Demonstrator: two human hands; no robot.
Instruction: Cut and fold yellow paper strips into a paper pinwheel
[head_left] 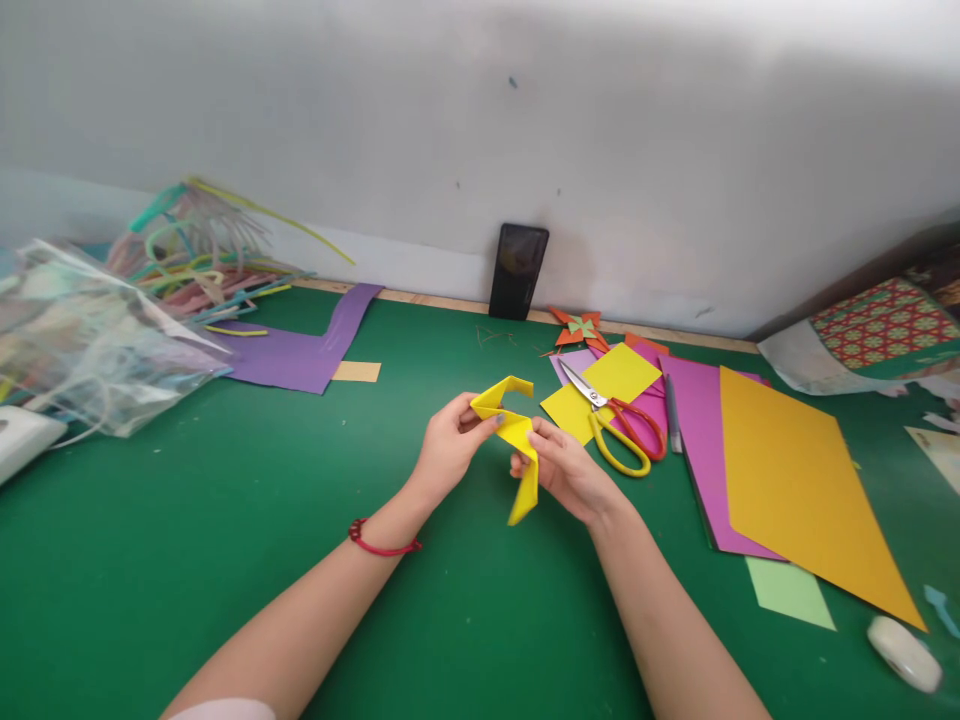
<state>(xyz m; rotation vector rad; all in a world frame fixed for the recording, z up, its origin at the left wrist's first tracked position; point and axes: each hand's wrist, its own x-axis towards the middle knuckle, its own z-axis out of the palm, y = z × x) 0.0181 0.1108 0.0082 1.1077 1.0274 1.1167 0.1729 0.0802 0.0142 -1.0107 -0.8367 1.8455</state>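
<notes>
A folded strip of yellow paper point(516, 432) is held up between my two hands, above the green table. It zigzags, with one end sticking out at the top and the other hanging down at the bottom. My left hand point(456, 435) pinches its left corner between thumb and fingers. On the other side my right hand point(562, 462) grips it near the lower bend, fingertips partly behind the paper. Just right of that hand lie scissors point(616, 420) with one red and one yellow handle, resting on yellow paper squares point(626, 372).
A black phone point(517, 270) leans on the wall. Orange folded paper point(581, 328), a pen point(673, 412), magenta sheets point(701, 450) and an orange-yellow sheet point(795, 490) lie right, beyond them a white mouse point(904, 652). Left are purple paper point(289, 357) and a plastic bag point(112, 340) of pipe cleaners.
</notes>
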